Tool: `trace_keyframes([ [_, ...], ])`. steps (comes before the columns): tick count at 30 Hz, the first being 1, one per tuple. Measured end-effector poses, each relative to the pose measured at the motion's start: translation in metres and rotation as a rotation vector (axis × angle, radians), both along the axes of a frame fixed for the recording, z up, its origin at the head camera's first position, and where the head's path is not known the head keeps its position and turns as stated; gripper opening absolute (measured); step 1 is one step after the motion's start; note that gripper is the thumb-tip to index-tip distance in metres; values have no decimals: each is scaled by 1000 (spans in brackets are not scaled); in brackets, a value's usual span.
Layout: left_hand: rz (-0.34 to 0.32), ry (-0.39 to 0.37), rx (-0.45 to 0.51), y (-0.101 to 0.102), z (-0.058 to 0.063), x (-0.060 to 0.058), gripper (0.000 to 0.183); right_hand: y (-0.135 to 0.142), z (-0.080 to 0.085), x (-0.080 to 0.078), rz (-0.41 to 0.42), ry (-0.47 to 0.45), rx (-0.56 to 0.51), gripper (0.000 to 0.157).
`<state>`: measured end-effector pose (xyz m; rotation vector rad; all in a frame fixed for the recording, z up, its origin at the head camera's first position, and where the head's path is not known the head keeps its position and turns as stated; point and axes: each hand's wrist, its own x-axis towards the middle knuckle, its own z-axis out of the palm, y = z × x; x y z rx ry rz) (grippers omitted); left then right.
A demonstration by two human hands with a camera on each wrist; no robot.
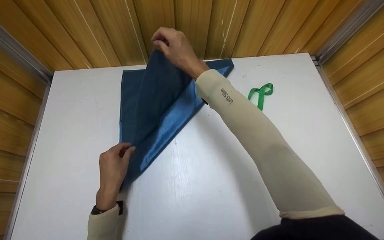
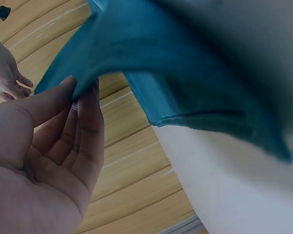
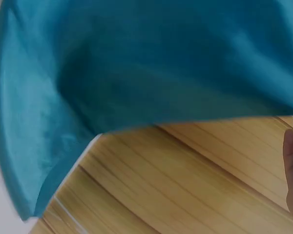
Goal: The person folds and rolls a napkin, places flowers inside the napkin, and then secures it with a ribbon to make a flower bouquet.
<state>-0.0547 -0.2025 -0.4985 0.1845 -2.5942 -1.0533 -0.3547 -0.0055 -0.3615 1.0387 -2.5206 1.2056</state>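
A person's left hand (image 1: 113, 163) pinches the blue cloth (image 1: 152, 110) toward the table's (image 1: 212, 186) near edge; the right hand (image 1: 173, 46) pinches its lifted corner at the far edge; matching the corners before laying it down would likely give a clean fold; a green ribbon (image 1: 261, 94) lies toward the far right corner; the sleeve (image 1: 245, 123) reads "LetsSlim".
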Motion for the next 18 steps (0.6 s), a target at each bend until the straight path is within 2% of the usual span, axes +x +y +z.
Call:
trace_keyframes([
  [2,9,-10,11,0,-3,0,10,-4,-4,-1,-5,-28,8,20],
  [5,26,-37,34,0,-6,-2,11,-7,-13,-4,-21,-124,56,19],
  [10,43,-79,65,1,-9,-7,12,-2,-36,-10,-57,-234,158,19],
  [14,38,-110,81,0,-12,-8,12,-2,-56,-14,-75,-267,258,21],
  [18,34,-125,102,-1,-17,-5,11,-11,-76,-14,-56,-278,372,25],
])
